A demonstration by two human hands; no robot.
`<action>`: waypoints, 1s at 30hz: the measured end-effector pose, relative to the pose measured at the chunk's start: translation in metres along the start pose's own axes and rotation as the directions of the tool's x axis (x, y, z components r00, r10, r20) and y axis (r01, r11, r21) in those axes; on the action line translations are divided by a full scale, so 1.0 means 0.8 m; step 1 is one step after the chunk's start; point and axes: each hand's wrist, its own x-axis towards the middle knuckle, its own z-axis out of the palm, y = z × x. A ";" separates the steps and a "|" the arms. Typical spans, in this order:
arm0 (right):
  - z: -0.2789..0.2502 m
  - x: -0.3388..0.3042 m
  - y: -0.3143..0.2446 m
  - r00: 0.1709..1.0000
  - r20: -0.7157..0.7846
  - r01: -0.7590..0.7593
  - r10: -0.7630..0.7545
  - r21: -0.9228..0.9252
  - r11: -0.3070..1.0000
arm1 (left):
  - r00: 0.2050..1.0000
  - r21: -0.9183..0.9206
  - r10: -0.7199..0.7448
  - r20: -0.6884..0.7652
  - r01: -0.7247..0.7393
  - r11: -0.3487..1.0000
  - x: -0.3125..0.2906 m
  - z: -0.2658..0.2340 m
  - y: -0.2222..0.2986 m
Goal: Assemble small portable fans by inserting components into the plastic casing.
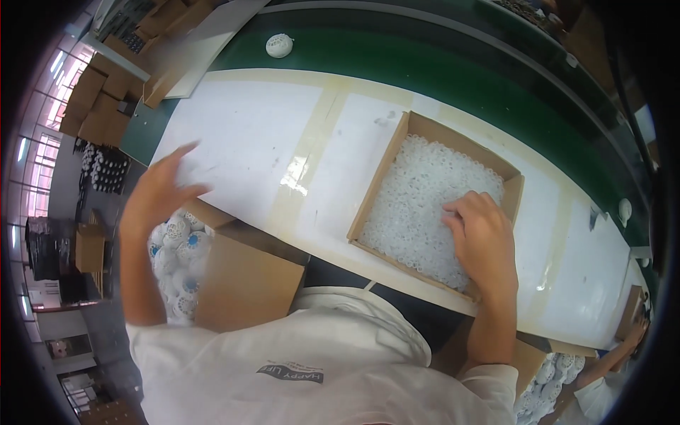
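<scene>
right hand [484, 237] digging curled fingers into the shallow cardboard box [375, 191] of little white rings [425, 191], nothing lifted yet. left hand [159, 191] spread and empty over the carton of white-blue parts [177, 262] beside the worktable [241, 134].

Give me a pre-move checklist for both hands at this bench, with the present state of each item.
1. Right hand is in the shallow cardboard tray, fingers curled on the small white rings: ok.
2. A ring actually pinched in the right hand: cannot tell.
3. Left hand is empty, fingers spread: ok.
4. Left hand steady: not ok, it is blurred above the table edge.
5. Box of white round parts with blue centres lies below the left hand: ok.
6. Bare white worktop between the hands: ok.
</scene>
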 end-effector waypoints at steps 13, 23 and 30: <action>0.013 0.008 -0.010 0.992 -0.071 -0.118 0.109 -0.148 0.982 | 0.992 0.060 0.077 -0.102 -0.071 0.996 0.124 0.008 -0.094; 0.005 0.002 0.005 0.996 -0.087 0.020 -0.008 0.135 0.991 | 0.879 -0.324 -0.300 -0.369 0.181 0.929 0.510 0.132 -0.081; 0.001 0.007 0.003 0.992 -0.123 -0.001 0.021 0.162 0.987 | 0.872 -0.969 -0.477 -0.105 0.019 0.248 0.473 0.130 -0.004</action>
